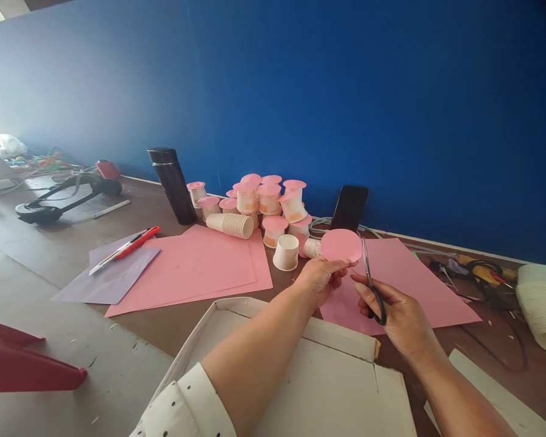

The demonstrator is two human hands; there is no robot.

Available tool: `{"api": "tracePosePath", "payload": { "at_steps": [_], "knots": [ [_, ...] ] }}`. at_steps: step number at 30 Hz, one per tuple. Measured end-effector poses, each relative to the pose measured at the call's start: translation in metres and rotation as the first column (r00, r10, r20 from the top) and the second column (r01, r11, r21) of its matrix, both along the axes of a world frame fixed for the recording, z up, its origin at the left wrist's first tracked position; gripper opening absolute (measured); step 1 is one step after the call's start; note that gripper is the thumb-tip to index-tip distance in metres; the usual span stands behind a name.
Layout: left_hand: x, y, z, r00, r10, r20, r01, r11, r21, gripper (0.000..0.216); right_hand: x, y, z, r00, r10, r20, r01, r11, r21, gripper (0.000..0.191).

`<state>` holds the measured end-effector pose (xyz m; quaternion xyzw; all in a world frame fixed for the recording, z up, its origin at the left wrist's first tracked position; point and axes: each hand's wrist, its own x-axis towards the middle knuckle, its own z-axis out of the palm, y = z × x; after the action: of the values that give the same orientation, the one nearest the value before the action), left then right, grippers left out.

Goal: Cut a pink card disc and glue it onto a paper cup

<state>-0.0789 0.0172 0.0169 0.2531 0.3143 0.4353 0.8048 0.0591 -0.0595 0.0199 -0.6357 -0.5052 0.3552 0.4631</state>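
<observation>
My left hand [322, 280] pinches the lower edge of a round piece of pink paper [341, 245], holding it up over the table. In my right hand [398, 312] is a pair of scissors [368, 273] with black handles; its blades point upward along the disc's right edge. Whether the blades touch the paper I cannot tell. Behind my left hand stands a white paper cup [286, 252], upside up, beside a stack of nested paper cups [230, 225] lying on its side. Several cups topped with pink paper discs [269, 197] are piled against the wall.
Pink sheets [200, 261] lie left, pink sheet [418, 285] right. A red utility knife [125, 249] rests on lilac paper [127, 282]. A black flask [173, 188], phone [350, 206], bowl stack [543, 303], cables [477, 273] and headset [68, 197] surround them. A white box lid [337, 376] sits in front.
</observation>
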Motion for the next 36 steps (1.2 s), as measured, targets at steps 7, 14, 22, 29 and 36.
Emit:
{"api": "tracePosePath", "payload": {
  "at_steps": [7,14,22,29,36],
  "knots": [
    [0.0005,-0.0006,0.0,1.0,0.015,0.01,-0.015,1.0,0.014,0.01,0.0015,0.0003,-0.0014,1.0,-0.004,0.003,0.004,1.0,-0.007,0.063],
    [-0.0006,0.0009,-0.0011,1.0,0.008,-0.003,-0.008,1.0,0.018,0.019,0.0032,0.0002,-0.0011,1.0,-0.009,0.015,0.009,1.0,0.0,0.064],
    [-0.0004,0.0009,0.001,0.999,0.035,0.002,-0.035,0.999,-0.025,0.012,0.0051,0.0009,0.0013,0.998,-0.053,0.023,0.053,0.998,-0.015,0.066],
    [-0.0005,0.0006,0.002,0.998,0.055,-0.037,-0.056,0.998,-0.029,0.007,0.0045,0.0007,0.0016,0.998,-0.065,0.01,0.065,0.997,-0.036,0.068],
    [-0.0007,-0.0002,0.0048,0.996,0.052,-0.076,-0.053,0.999,-0.013,0.005,0.0066,0.0014,-0.0023,0.994,-0.109,-0.01,0.109,0.994,-0.016,0.062]
  ]
}}
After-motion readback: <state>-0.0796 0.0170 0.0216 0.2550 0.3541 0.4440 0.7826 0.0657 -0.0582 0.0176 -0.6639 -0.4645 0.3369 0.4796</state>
